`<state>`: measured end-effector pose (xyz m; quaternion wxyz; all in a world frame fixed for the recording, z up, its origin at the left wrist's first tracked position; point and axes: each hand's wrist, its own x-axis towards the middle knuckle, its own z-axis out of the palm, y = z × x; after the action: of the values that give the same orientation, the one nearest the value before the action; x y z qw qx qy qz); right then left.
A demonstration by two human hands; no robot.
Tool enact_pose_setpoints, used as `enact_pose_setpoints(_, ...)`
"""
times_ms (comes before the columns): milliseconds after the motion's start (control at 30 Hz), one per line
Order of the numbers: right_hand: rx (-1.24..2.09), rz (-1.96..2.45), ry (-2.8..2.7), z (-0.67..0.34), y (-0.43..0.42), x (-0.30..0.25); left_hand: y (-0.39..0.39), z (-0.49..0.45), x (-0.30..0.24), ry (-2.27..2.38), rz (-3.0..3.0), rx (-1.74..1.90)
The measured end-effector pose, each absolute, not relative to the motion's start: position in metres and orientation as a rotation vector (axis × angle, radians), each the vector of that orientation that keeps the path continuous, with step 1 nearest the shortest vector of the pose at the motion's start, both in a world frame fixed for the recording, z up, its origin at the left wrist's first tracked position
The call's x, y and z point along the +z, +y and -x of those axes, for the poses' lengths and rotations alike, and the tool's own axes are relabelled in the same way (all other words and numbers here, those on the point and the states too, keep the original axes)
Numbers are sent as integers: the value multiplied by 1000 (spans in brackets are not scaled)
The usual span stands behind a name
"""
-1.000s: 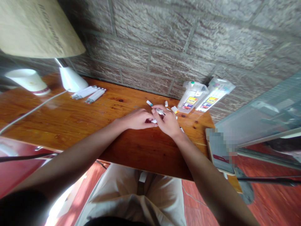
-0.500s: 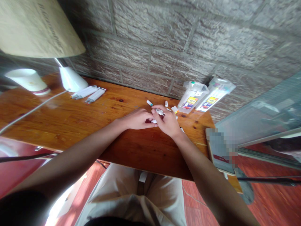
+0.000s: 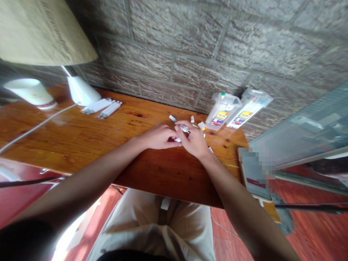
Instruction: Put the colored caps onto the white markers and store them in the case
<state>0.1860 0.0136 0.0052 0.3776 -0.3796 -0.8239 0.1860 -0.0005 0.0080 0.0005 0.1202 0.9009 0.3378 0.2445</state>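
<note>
My right hand is closed around a white marker, whose tip end shows between the thumb and fingers. Right beside it, my left hand has its fingers curled and pinches a small white piece, which looks like a marker cap or marker end; most of it is hidden. The two hands meet just above the wooden table. Loose marker caps lie beyond and around the right hand, among them a white one with a teal edge, a plain white one and one with a yellow-orange edge.
Two clear plastic marker cases stand at the back right, the farther one with markers inside. Several capless markers lie by the lamp base. A paper cup is far left; a phone rests at the right table edge.
</note>
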Motion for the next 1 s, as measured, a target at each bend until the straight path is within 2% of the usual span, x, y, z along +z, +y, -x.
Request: enact_pose_setpoints(1000, 484, 967, -2133, -186, 14, 6, 7, 0, 2, 1012, -2641, 685)
